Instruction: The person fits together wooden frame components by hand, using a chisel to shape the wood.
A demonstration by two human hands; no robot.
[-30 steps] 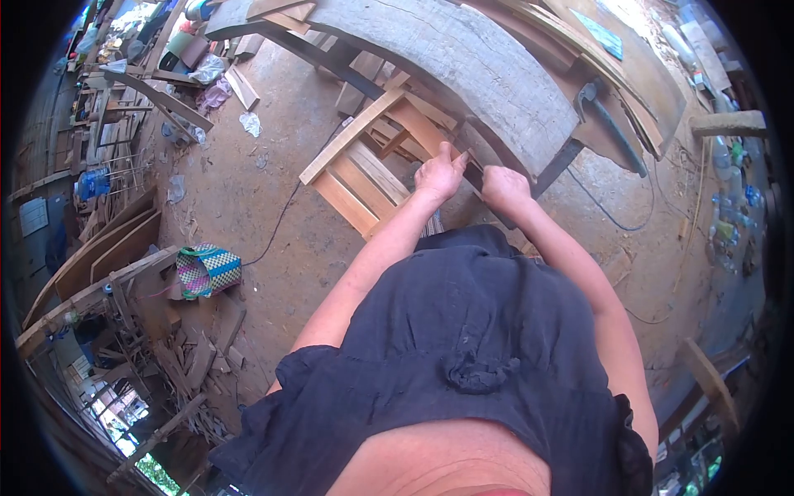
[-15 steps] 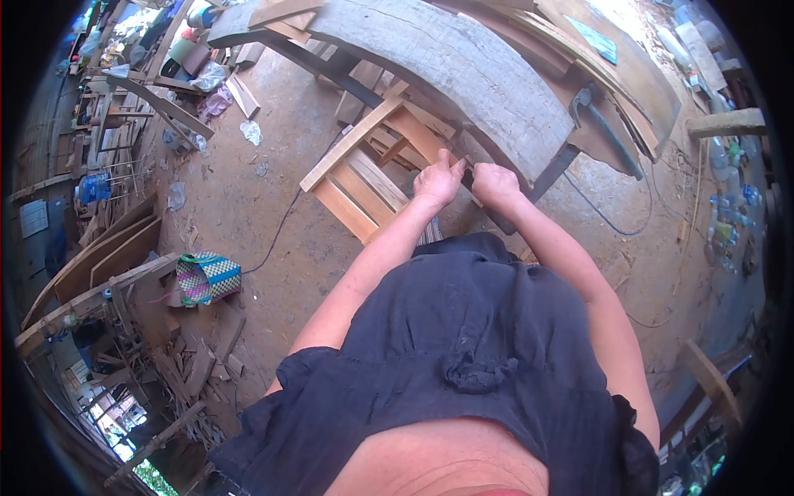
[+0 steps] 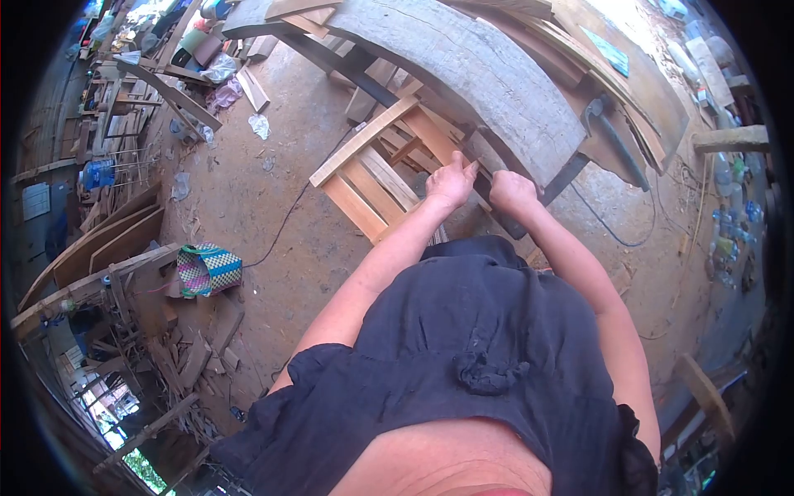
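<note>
A slatted wooden frame (image 3: 361,192) of light and reddish-brown pieces leans by the front edge of a thick grey wooden bench (image 3: 463,70). My left hand (image 3: 451,183) is closed at the frame's near right end, its thumb pointing up along the wood. Just right of it, with a small gap between, my right hand (image 3: 513,193) makes a fist below the bench edge. Whatever it grips is hidden by the fingers. Below the hands, dark cloth covers my lap.
A hammer-like tool with a long handle (image 3: 622,149) lies right of the bench, by stacked boards (image 3: 571,45). A woven basket (image 3: 222,269) stands on the left beside wood scraps (image 3: 198,360). A dark cord (image 3: 285,217) crosses the dirt floor. Plastic bottles (image 3: 728,223) line the right side.
The whole view has shifted slightly, so most things sit a little further right. My right hand has drawn slightly away from my left, down and to the right.
</note>
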